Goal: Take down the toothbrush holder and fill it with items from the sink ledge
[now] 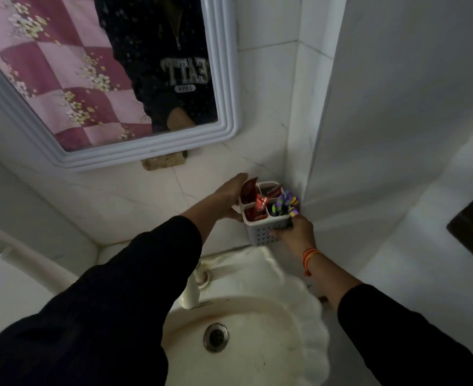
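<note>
A white perforated toothbrush holder (263,232) with several compartments sits in the wall corner just above the sink's back ledge. Red sachets and a red tube (260,203) stand in its left compartments. Purple-and-green packets (287,203) fill its right front compartment. My left hand (228,197) grips the holder's left side, fingers reaching over the rim by a red sachet. My right hand (295,232) clasps the holder's front right wall from below. Both hands hold it between them.
A cream scalloped sink (299,316) with a drain (216,337) lies below, a white tap (192,288) at its back left. A white-framed mirror (227,79) hangs above. White tiled walls meet at the corner right of the holder. A white pipe (21,257) runs at left.
</note>
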A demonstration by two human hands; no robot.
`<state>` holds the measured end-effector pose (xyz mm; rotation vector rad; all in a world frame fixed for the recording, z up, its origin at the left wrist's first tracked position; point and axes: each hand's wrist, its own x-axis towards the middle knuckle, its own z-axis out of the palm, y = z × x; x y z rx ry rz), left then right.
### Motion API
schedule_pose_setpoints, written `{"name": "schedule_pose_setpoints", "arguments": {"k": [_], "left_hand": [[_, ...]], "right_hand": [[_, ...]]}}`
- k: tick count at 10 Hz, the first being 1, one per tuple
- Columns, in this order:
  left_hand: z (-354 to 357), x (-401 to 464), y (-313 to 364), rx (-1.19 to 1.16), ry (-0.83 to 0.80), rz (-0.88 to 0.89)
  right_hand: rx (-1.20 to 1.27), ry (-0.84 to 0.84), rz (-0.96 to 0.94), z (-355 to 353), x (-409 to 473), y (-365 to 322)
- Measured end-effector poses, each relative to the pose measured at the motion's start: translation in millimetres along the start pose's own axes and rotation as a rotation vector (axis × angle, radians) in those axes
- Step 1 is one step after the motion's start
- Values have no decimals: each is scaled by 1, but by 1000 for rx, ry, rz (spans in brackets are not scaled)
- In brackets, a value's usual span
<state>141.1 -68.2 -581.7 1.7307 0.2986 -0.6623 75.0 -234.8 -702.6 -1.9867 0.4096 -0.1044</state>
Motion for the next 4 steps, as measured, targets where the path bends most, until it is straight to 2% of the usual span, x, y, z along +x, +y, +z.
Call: {"name": "schedule_pose_setpoints", "arguments": {"k": [1,2,3,4], "left_hand": [[2,-2,-3,-60,47,5],[0,-6,-10,-28,84,-14],[-5,-14,-18,5,190,-40],[-9,-30,-26,127,289,47]], "right_hand": [[22,61,7,3,0,-4],[48,76,47,6,-3,-6],[105,92,67,4,-16,-14],[256,162,147,6,-35,-19]]}}
